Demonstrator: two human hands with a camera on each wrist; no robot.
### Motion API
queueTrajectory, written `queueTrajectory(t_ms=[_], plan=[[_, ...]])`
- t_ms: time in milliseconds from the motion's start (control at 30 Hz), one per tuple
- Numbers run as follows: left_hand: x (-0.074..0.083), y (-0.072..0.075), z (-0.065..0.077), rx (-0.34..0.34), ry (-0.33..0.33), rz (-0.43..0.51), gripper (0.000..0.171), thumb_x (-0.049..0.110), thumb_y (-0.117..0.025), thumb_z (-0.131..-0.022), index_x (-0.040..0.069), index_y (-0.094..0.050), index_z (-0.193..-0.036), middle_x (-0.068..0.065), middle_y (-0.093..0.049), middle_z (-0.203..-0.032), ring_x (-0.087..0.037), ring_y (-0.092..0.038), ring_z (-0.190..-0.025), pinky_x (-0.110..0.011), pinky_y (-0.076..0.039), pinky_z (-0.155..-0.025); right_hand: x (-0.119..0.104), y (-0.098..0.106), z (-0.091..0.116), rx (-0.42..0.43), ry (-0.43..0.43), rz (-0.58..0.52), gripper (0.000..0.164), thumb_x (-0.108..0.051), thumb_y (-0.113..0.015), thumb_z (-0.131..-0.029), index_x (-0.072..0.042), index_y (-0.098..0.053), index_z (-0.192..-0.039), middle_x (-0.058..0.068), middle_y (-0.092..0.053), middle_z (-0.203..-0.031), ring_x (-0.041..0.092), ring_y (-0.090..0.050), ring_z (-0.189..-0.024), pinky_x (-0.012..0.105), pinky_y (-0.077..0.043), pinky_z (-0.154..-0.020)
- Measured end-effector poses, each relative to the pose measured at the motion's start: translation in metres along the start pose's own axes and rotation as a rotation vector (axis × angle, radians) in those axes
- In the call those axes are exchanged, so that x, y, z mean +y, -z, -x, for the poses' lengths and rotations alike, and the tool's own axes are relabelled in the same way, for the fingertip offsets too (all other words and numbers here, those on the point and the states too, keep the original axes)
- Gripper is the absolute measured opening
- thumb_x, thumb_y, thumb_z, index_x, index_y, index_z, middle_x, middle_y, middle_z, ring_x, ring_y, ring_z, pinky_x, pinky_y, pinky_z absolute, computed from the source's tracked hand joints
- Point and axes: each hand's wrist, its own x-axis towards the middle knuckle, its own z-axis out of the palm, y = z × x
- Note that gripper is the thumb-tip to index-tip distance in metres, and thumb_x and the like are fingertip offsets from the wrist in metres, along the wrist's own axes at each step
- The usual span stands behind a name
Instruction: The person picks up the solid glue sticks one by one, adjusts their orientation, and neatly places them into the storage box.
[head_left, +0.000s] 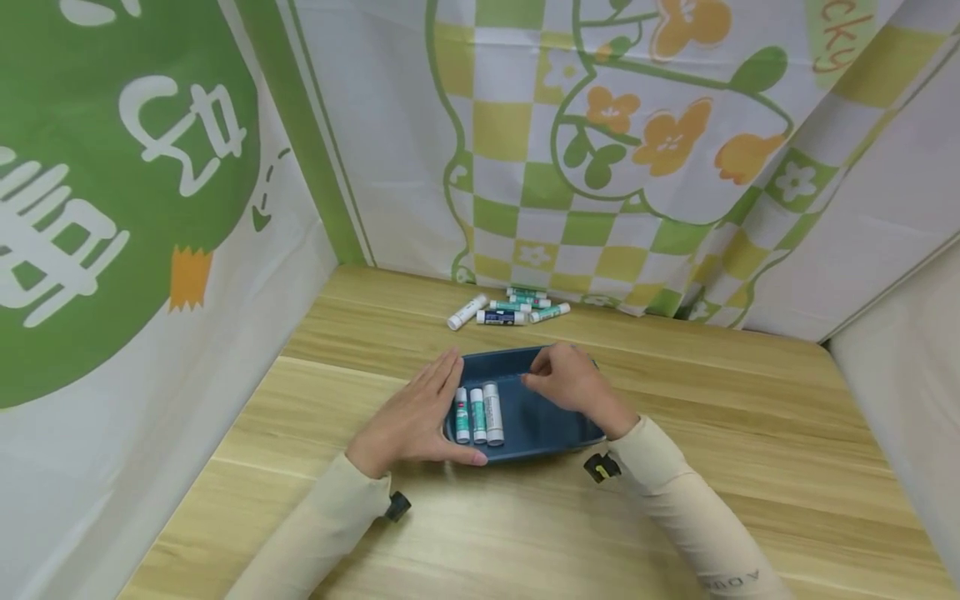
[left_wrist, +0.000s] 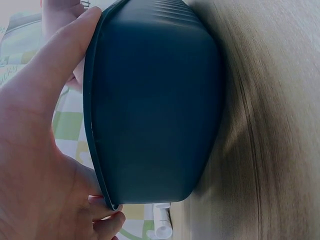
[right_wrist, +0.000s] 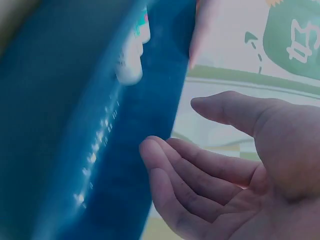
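A dark blue tray [head_left: 536, 421] sits on the wooden table, with three lip balm tubes side by side at its left end. Two lip balm tubes [head_left: 478, 415] have green and white labels; the third lip balm tube [head_left: 492, 413] is mostly white. My left hand [head_left: 420, 412] grips the tray's left end, thumb at the near rim and fingers at the far one. Over the tray's right part is my right hand [head_left: 566, 379]. In the right wrist view that hand [right_wrist: 220, 170] has loosely bent fingers, its thumb apart from them and nothing between.
Behind the tray lies a loose group of lip balm tubes: a white tube [head_left: 467, 312], a navy tube [head_left: 501, 317] and several green-and-white tubes [head_left: 550, 312]. A patterned curtain [head_left: 540, 200] hangs at the table's back edge. Wooden table [head_left: 750, 433] surface extends to the right.
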Motion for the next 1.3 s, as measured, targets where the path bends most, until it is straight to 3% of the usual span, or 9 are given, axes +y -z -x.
queueTrajectory(t_ms=[167,500,733,967,1167,1300], plan=[[0.000,0.002,0.001,-0.006,-0.001,-0.007,0.142,0.087,-0.070,-0.076,-0.002,-0.007,-0.168,-0.021,-0.003,-0.178,-0.033,-0.006,-0.167,-0.050,-0.019,-0.136,0.004,0.012,-0.016,0.049,0.107,0.027,0.029,-0.018,-0.076,-0.097,0.007,-0.076,-0.113,0.021,-0.080,-0.107,0.029,-0.078,-0.095,0.044,-0.066,-0.084],[-0.001,0.003,0.002,-0.010,0.004,-0.003,0.143,0.088,-0.070,-0.075,0.000,-0.008,-0.169,-0.018,-0.001,-0.179,-0.032,-0.005,-0.168,-0.049,-0.018,-0.136,0.004,0.030,-0.059,0.087,0.275,0.088,0.034,-0.012,-0.075,-0.098,0.007,-0.073,-0.126,0.025,-0.077,-0.119,0.037,-0.076,-0.107,0.049,-0.064,-0.094],[0.000,0.003,0.001,0.000,-0.014,0.003,0.142,0.086,-0.071,-0.075,-0.002,-0.010,-0.168,-0.019,-0.001,-0.179,-0.034,-0.006,-0.167,-0.051,-0.020,-0.135,0.009,0.025,-0.094,0.016,0.246,0.086,0.037,-0.013,-0.075,-0.099,0.001,-0.071,-0.132,0.023,-0.074,-0.130,0.037,-0.073,-0.118,0.049,-0.062,-0.099],[-0.002,0.001,0.002,-0.011,-0.005,-0.004,0.142,0.088,-0.069,-0.075,-0.001,-0.009,-0.168,-0.018,-0.001,-0.179,-0.033,-0.006,-0.167,-0.049,-0.019,-0.136,0.021,0.007,-0.121,-0.010,0.238,0.178,0.038,-0.010,-0.076,-0.098,0.000,-0.071,-0.134,0.022,-0.071,-0.135,0.038,-0.070,-0.122,0.050,-0.060,-0.102],[-0.002,0.001,0.002,-0.008,-0.013,-0.015,0.143,0.089,-0.068,-0.075,-0.001,-0.007,-0.168,-0.016,0.002,-0.179,-0.033,-0.005,-0.167,-0.047,-0.017,-0.136,0.035,-0.001,-0.135,0.008,0.237,0.239,0.014,-0.004,-0.069,-0.100,0.002,-0.076,-0.111,0.020,-0.077,-0.116,0.035,-0.072,-0.109,0.052,-0.060,-0.095],[-0.002,0.002,0.003,-0.010,-0.018,-0.010,0.143,0.087,-0.069,-0.076,-0.002,-0.007,-0.168,-0.016,0.003,-0.179,-0.034,-0.005,-0.167,-0.048,-0.017,-0.136,0.042,-0.003,-0.139,0.009,0.239,0.282,0.010,-0.005,-0.070,-0.100,0.001,-0.077,-0.105,0.019,-0.078,-0.109,0.032,-0.073,-0.098,0.050,-0.061,-0.088]])
